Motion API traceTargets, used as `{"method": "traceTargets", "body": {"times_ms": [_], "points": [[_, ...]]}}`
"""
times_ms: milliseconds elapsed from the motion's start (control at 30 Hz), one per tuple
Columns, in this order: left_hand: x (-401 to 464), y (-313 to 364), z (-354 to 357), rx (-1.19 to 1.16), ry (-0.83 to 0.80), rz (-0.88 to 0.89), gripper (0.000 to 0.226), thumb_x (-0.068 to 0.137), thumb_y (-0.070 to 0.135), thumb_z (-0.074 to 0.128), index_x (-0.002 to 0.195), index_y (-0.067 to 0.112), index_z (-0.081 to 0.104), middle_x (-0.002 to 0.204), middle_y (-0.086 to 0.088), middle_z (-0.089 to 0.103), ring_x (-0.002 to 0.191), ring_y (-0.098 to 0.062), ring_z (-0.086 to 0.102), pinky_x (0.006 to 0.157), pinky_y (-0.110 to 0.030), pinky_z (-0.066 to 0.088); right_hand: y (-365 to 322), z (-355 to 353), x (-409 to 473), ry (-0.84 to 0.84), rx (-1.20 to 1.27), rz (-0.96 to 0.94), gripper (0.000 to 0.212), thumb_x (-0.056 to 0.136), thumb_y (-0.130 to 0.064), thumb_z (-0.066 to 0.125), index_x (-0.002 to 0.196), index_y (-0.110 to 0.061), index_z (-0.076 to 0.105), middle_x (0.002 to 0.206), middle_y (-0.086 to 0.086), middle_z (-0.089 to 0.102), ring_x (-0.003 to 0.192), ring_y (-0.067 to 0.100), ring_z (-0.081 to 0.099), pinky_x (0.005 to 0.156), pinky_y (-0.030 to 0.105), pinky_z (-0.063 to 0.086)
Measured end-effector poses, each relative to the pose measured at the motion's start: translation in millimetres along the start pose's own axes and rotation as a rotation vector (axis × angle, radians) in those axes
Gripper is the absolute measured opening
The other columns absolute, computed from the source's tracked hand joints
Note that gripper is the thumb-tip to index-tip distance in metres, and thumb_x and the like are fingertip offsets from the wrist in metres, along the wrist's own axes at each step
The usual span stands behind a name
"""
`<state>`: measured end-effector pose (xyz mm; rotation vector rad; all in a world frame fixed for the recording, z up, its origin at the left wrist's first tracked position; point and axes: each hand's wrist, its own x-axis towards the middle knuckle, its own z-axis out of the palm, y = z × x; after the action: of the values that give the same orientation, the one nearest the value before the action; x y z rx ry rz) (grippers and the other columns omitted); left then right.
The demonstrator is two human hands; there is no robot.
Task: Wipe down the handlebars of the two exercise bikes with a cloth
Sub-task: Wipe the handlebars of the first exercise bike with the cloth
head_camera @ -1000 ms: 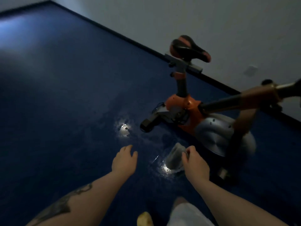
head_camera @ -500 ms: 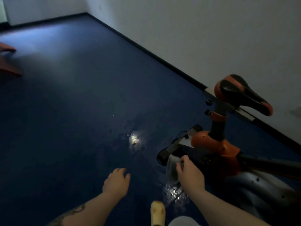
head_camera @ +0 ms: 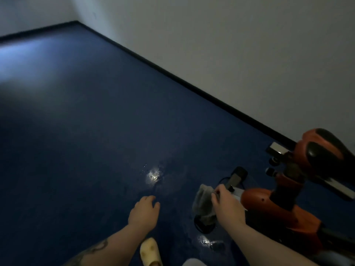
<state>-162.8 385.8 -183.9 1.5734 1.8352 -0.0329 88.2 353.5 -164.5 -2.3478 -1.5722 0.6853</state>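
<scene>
The bike [head_camera: 299, 191] is sliding rightward in view as the right hand [head_camera: 227, 205] is pinching the limp, light cloth [head_camera: 203, 204] by its top edge beside the saddle post, the left hand [head_camera: 144, 212] hanging open-fingered.

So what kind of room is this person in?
Probably a small gym or workout room: an orange exercise bike with a black saddle stands on dark blue floor beside a bare white wall.

A single head-worn view looks forward and steeply down across the dark blue floor [head_camera: 86, 131], both hands close below, the white wall [head_camera: 230, 54] at right.
</scene>
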Motion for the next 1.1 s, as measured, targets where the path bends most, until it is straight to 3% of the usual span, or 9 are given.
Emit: {"method": "traceTargets", "body": {"times_ms": [267, 500, 767, 1100], "points": [[150, 68, -87, 0.153, -0.064, 0.129, 0.039, 0.099, 0.033, 0.037, 0.133, 0.019, 0.051, 0.135, -0.005, 0.053, 0.119, -0.026, 0.053, 0.099, -0.039, 0.043, -40, -17, 95, 0.142, 0.059, 0.245, 0.015, 0.096, -0.037, 0.044, 0.088, -0.025, 0.041, 0.077, -0.004, 0.058, 0.065, 0.018, 0.057, 0.052, 0.032, 0.037], [264, 180, -93, 0.224, -0.178, 0.320, 0.043, 0.100, 0.036, 0.034, 0.133, 0.014, 0.051, 0.137, -0.005, 0.052, 0.119, -0.025, 0.053, 0.101, -0.043, 0.045, -31, -40, 210, 0.209, 0.124, 0.449, 0.017, 0.097, -0.037, 0.042, 0.087, -0.024, 0.042, 0.078, -0.003, 0.059, 0.068, 0.018, 0.058, 0.059, 0.035, 0.047], [386, 320, -107, 0.448, -0.215, 0.517, 0.046, 0.101, 0.039, 0.034, 0.143, 0.019, 0.040, 0.149, 0.000, 0.041, 0.130, -0.020, 0.044, 0.105, -0.035, 0.038, -9, -100, 350, 0.294, 0.207, 0.572, 0.017, 0.097, -0.036, 0.042, 0.085, -0.023, 0.042, 0.077, -0.007, 0.054, 0.064, 0.013, 0.052, 0.053, 0.029, 0.035], [537, 474, -104, 0.641, -0.367, 0.650, 0.047, 0.100, 0.040, 0.033, 0.143, 0.021, 0.040, 0.147, 0.000, 0.041, 0.130, -0.019, 0.044, 0.105, -0.034, 0.038, 32, -156, 477, 0.318, 0.222, 0.862, 0.017, 0.097, -0.038, 0.042, 0.086, -0.025, 0.040, 0.081, -0.008, 0.054, 0.065, 0.012, 0.053, 0.055, 0.029, 0.035]]}}
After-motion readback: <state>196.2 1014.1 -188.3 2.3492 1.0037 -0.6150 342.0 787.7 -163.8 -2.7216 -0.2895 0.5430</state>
